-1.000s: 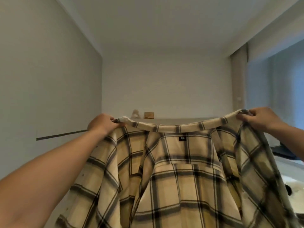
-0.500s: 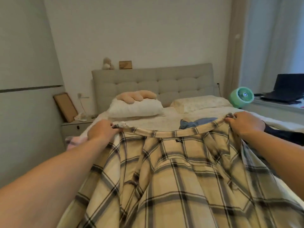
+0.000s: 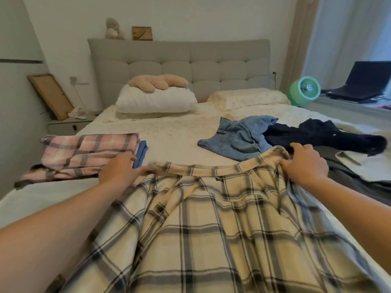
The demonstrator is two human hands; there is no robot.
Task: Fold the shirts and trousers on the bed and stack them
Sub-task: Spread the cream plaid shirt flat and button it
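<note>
while the cream-and-black plaid flannel shirt (image 3: pixel 211 225) lies spread over the near part of the bed (image 3: pixel 177 136), collar pointing toward the headboard, both hands hold it at the collar ends: the left hand (image 3: pixel 118 171) rests at the left end with its fingers (image 3: pixel 140 170) reaching onto the collar edge and only loosely bent, so whether they pinch the cloth or merely press it cannot be told, and the right hand (image 3: pixel 304 166) has its fingers (image 3: pixel 285 163) curled into a bunch of fabric at the right end of the collar; the shirt's body runs back toward the person and off the lower edge of the view; to the left of the left hand a folded pink-and-grey plaid garment (image 3: pixel 84 155) sits on top of a folded blue piece (image 3: pixel 142 153), whose edge shows just beside the left fingertips; beyond the collar a crumpled pair of light blue denim jeans (image 3: pixel 237 138) lies unfolded on the sheet, touching a rumpled dark navy garment (image 3: pixel 321 136) to its right, which lies just past the right hand; at the right edge a grey cloth (image 3: pixel 347 178) lies under a pale flat piece (image 3: pixel 364 166); two pillows (image 3: pixel 156 100) lean by the grey tufted headboard (image 3: pixel 179 66), and a green round fan (image 3: pixel 304 89) stands beside the bed
</note>
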